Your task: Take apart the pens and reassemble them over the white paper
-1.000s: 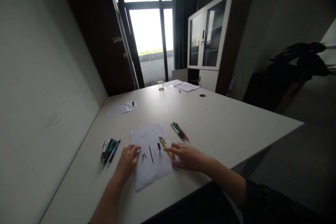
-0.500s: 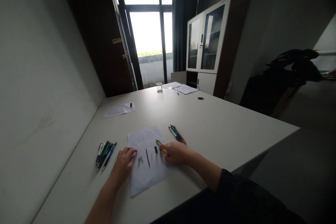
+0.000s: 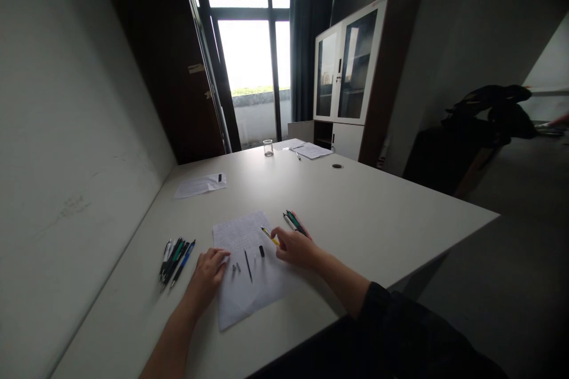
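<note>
My left hand rests at the left edge of a handwritten sheet of paper, fingers extended onto it. My right hand is over the sheet's right side, its fingers closed on a yellow pen whose dark end points up and left. Between the hands, pen parts lie on the paper. They are two small metal pieces, a thin black refill, a faint clear piece and a short black grip. Just beyond my right hand lie several pens, partly hidden by it.
A bunch of pens lies left of my left hand. Farther back are a paper with a black strip, a glass, stacked papers with a pen, and a cable hole. The wall borders the table's left.
My right hand has moved slightly up and away from me with the yellow pen, which now sits farther from the black grip. My left hand stays in place. The view has shifted slightly.
</note>
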`<state>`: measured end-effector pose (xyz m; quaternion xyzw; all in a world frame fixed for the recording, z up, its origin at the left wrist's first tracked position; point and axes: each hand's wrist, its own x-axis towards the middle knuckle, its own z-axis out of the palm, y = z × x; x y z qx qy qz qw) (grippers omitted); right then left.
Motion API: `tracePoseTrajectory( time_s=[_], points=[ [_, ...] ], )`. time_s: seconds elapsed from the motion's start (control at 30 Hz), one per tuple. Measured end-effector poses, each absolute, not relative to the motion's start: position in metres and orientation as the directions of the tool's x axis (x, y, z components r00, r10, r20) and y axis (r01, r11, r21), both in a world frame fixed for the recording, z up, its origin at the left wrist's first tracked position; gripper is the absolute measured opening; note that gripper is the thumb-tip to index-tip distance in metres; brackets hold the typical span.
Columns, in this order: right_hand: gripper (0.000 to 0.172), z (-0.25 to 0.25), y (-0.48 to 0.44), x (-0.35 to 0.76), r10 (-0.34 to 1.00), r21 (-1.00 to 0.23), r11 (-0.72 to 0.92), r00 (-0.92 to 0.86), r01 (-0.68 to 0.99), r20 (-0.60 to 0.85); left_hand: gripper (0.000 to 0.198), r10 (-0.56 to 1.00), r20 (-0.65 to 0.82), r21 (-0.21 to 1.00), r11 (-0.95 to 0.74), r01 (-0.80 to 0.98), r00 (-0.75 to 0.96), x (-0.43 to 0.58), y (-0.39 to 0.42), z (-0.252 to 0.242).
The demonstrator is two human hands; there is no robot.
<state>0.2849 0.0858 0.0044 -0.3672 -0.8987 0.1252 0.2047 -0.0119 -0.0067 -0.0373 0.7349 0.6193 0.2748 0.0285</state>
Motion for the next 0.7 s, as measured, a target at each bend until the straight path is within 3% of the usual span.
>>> tracePoseTrajectory(
  time_s=[0.2,0.33,0.57,0.7],
  points=[
    [0.021,0.005,0.096,0.285,0.731,-0.520,0.682,-0.494,0.514,0.470,0.025,0.914,0.394,0.373,-0.253,0.893,0.094,-0.010,-0.008,-0.037],
    [0.015,0.012,0.099,0.281,0.714,-0.578,0.698,-0.469,0.423,0.520,0.028,0.875,0.473,0.358,-0.298,0.885,0.103,-0.009,-0.008,-0.034],
    [0.013,0.025,0.092,0.259,0.601,-0.528,0.794,-0.517,0.302,0.609,0.058,0.840,0.542,0.511,-0.346,0.787,0.017,-0.006,-0.008,-0.026],
    [0.011,0.026,0.087,0.241,0.515,-0.482,0.847,-0.573,0.225,0.637,0.063,0.849,0.528,0.539,-0.356,0.763,0.023,-0.005,-0.006,-0.028]
  ],
)
